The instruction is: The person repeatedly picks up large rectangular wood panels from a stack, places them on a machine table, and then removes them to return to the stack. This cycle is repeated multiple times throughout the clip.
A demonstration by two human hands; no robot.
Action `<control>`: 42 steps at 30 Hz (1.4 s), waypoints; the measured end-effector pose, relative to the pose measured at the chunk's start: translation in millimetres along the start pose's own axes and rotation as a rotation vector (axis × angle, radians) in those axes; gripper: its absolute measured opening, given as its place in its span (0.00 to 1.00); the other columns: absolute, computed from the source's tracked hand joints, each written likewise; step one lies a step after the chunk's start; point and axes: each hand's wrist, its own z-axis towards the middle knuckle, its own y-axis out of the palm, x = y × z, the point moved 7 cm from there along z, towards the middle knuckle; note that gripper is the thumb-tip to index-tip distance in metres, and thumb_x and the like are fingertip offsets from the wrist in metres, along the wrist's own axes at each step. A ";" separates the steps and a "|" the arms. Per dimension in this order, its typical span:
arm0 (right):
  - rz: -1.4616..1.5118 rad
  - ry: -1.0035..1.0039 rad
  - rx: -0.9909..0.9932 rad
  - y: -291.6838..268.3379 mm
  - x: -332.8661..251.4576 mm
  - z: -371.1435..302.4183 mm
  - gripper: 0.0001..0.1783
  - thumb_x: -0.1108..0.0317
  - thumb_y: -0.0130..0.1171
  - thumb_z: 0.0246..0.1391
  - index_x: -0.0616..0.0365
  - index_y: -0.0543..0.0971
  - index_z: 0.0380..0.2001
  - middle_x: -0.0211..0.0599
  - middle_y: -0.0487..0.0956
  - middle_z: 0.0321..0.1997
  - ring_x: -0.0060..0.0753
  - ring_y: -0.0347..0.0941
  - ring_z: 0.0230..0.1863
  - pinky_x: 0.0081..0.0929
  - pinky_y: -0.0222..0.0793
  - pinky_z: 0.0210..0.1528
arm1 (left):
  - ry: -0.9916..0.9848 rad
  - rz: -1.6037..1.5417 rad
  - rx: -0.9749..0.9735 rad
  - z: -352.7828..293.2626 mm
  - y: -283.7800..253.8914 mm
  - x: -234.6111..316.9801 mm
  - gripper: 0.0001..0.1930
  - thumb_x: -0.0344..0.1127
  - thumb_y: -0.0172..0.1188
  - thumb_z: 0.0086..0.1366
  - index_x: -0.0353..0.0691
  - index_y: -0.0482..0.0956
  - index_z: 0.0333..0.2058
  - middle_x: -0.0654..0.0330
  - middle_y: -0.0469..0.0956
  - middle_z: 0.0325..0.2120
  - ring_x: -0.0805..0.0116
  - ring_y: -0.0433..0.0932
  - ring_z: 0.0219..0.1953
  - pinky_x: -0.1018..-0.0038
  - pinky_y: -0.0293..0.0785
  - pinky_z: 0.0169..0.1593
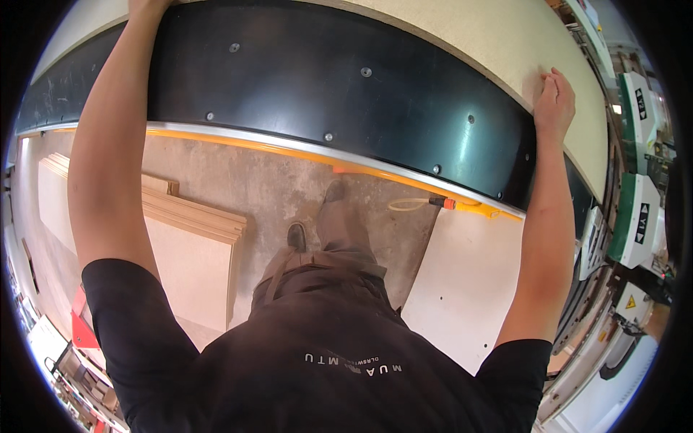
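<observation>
A large pale board (556, 43) lies along the far side of a black machine table (296, 79) studded with round metal fittings. My right hand (556, 102) rests on the board's near edge at the right, fingers stretched forward and slightly bent, gripping nothing that I can see. On the far left my left arm reaches across the black surface. Only the base of my left hand (149, 6) shows at the upper rim, beside the board's edge; its fingers are out of the picture.
A yellow rail (289, 149) runs under the table's front edge, with an orange-tipped connector (444, 203) and looped cable. Stacked panels (191, 245) stand at the left, a white panel (462, 281) at the right. Green-and-white machine units (642, 216) line the far right.
</observation>
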 end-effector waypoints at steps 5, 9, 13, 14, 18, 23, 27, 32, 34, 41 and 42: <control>-0.037 -0.002 -0.009 -1.3 -1.2 3.3 0.15 0.63 0.49 0.60 0.59 0.83 0.36 0.44 0.80 0.54 0.49 0.72 0.58 0.40 0.64 0.62 | -0.157 -0.067 -0.075 -0.8 5.2 -16.4 0.22 0.49 0.52 0.69 0.32 0.78 0.30 0.45 0.80 0.29 0.44 0.78 0.33 0.57 0.73 0.40; -0.052 -0.056 0.032 1.7 5.6 0.0 0.14 0.64 0.50 0.60 0.58 0.83 0.37 0.45 0.80 0.53 0.50 0.73 0.56 0.41 0.65 0.62 | -0.301 -0.080 -0.138 0.9 25.1 -40.9 0.23 0.52 0.53 0.69 0.33 0.80 0.33 0.43 0.81 0.33 0.46 0.79 0.37 0.55 0.73 0.44; -0.096 -0.192 0.104 3.7 6.4 -2.8 0.11 0.65 0.54 0.59 0.58 0.82 0.36 0.46 0.81 0.51 0.50 0.74 0.55 0.43 0.66 0.61 | -0.161 0.003 -0.177 -1.8 40.1 -61.3 0.27 0.56 0.44 0.72 0.38 0.83 0.41 0.53 0.84 0.41 0.52 0.79 0.48 0.66 0.70 0.53; -0.190 -0.210 0.117 5.3 5.7 -3.0 0.10 0.65 0.56 0.58 0.58 0.82 0.36 0.47 0.81 0.50 0.50 0.74 0.55 0.44 0.66 0.61 | -0.354 -0.100 -0.191 -6.8 47.0 -78.8 0.21 0.50 0.46 0.72 0.40 0.80 0.45 0.52 0.83 0.42 0.49 0.78 0.46 0.62 0.72 0.51; -0.141 -0.257 0.222 3.0 -2.0 -6.5 0.08 0.67 0.57 0.56 0.58 0.81 0.34 0.47 0.80 0.48 0.53 0.74 0.53 0.46 0.68 0.59 | 0.003 0.073 -0.119 -4.7 52.1 -63.2 0.24 0.54 0.43 0.73 0.43 0.79 0.48 0.50 0.81 0.41 0.47 0.78 0.46 0.58 0.70 0.52; -0.048 -0.161 0.209 -0.6 -5.4 -6.3 0.08 0.68 0.56 0.52 0.61 0.81 0.30 0.48 0.81 0.47 0.54 0.73 0.53 0.47 0.67 0.59 | -0.351 -0.215 -0.165 -2.4 52.6 -76.8 0.33 0.64 0.40 0.71 0.36 0.81 0.37 0.51 0.81 0.37 0.53 0.78 0.45 0.65 0.69 0.52; -0.035 -0.135 0.205 -0.7 -6.6 -4.8 0.09 0.68 0.56 0.52 0.61 0.82 0.29 0.48 0.82 0.46 0.54 0.73 0.53 0.46 0.68 0.59 | -0.370 -0.200 -0.192 -1.2 53.0 -80.0 0.34 0.64 0.39 0.71 0.37 0.81 0.40 0.53 0.81 0.38 0.56 0.78 0.46 0.66 0.69 0.52; -0.027 -0.105 0.215 -1.2 -6.9 -4.9 0.09 0.68 0.57 0.52 0.60 0.82 0.28 0.47 0.82 0.46 0.54 0.74 0.53 0.46 0.68 0.58 | -0.366 -0.174 -0.174 -1.7 60.7 -91.9 0.34 0.64 0.39 0.71 0.37 0.81 0.41 0.52 0.81 0.40 0.55 0.78 0.48 0.67 0.68 0.55; -0.006 -0.131 0.227 -3.0 -9.0 -5.3 0.08 0.68 0.57 0.51 0.60 0.82 0.27 0.46 0.82 0.45 0.54 0.74 0.52 0.46 0.69 0.58 | -0.374 -0.190 -0.194 -1.2 65.8 -99.2 0.33 0.63 0.39 0.72 0.37 0.81 0.41 0.52 0.81 0.41 0.55 0.78 0.49 0.67 0.68 0.55; 0.015 -0.139 0.287 -4.8 -13.3 -5.3 0.08 0.68 0.56 0.50 0.59 0.81 0.24 0.46 0.82 0.41 0.54 0.75 0.48 0.47 0.70 0.55 | -0.314 -0.190 -0.186 -0.3 75.5 -118.5 0.32 0.61 0.40 0.73 0.37 0.81 0.42 0.53 0.82 0.43 0.57 0.78 0.51 0.68 0.67 0.57; -0.005 -0.174 0.280 -4.1 -15.7 -5.6 0.07 0.68 0.56 0.50 0.59 0.81 0.24 0.46 0.83 0.40 0.54 0.75 0.48 0.47 0.70 0.55 | -0.284 -0.133 -0.193 -0.7 76.4 -116.9 0.31 0.60 0.40 0.73 0.37 0.81 0.43 0.52 0.82 0.43 0.57 0.78 0.51 0.68 0.67 0.57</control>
